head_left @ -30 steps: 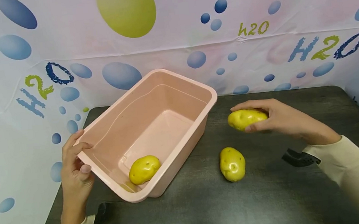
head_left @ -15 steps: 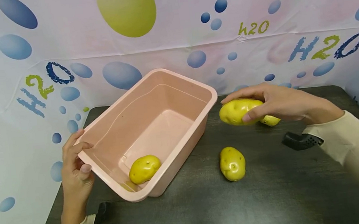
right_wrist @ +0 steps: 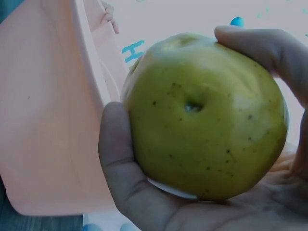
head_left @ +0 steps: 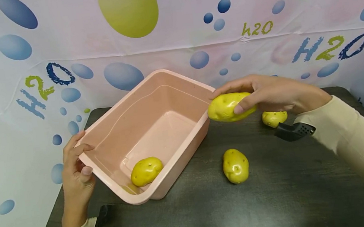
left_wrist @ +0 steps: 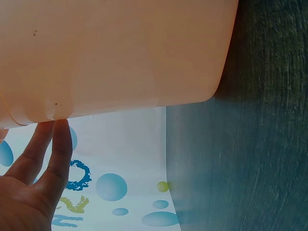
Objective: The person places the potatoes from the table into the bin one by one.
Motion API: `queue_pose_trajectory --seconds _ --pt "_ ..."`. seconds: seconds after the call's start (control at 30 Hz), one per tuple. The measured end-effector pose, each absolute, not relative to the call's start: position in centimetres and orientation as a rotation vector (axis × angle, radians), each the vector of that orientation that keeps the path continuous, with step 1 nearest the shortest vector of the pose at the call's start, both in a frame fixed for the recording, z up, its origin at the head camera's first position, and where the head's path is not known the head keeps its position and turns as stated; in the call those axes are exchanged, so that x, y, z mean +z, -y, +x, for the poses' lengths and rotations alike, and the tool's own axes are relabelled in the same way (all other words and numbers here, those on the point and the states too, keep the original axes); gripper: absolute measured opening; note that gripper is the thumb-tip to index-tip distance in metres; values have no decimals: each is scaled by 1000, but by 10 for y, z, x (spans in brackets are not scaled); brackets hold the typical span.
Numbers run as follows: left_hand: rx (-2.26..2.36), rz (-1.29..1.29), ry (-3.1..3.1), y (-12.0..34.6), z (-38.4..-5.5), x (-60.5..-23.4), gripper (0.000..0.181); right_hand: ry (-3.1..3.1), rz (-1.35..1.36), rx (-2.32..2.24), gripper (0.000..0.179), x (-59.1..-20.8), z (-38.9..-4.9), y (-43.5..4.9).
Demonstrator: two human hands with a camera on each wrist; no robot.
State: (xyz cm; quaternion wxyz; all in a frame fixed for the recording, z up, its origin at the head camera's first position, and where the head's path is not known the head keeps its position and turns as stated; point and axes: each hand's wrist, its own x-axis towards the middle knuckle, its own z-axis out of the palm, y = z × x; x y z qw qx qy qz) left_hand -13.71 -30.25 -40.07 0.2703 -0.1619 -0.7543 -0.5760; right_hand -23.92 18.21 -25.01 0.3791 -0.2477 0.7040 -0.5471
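Observation:
A pink plastic basin (head_left: pixel 157 131) stands on the dark table, one yellow potato (head_left: pixel 146 171) lying inside at its near end. My left hand (head_left: pixel 77 174) grips the basin's left corner, thumb outside and fingers over the rim; in the left wrist view two fingers (left_wrist: pixel 60 149) touch the basin wall. With fingers and thumb my right hand (head_left: pixel 261 95) holds another yellow potato (head_left: pixel 226 107) beside the basin's right rim. Seen from the right wrist, this potato (right_wrist: pixel 207 120) fills the grasp, with the basin (right_wrist: pixel 53 115) just to its left.
Two more yellow potatoes rest on the table: one potato (head_left: pixel 235 166) right of the basin, the other potato (head_left: pixel 274 118) farther back under the right wrist. A patterned sheet (head_left: pixel 165 25) with bubbles and H2O lettering hangs behind the table (head_left: pixel 207 215).
My right hand has lifted its potato and carried it left to the basin's rim, uncovering another potato behind it. The left hand and the basin have stayed in place.

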Motion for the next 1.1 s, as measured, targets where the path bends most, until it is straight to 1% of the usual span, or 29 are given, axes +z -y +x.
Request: queue_pose_trajectory --seconds 0.23,0.6,0.77,1.1 --pt "-1557 -438 2030 302 -137 -401 74 -1745 -584 -1402 55 -245 -254 -152" --pt "-1573 -448 2020 303 -136 -401 73 -1637 -542 -1352 59 -237 -273 -79" --pt "-1566 -441 2021 304 -135 -401 75 -1583 -555 -1376 56 -242 -281 -44" --pt "-1568 -427 2026 304 -136 -402 76 -1601 -520 -1344 42 -260 -289 20"
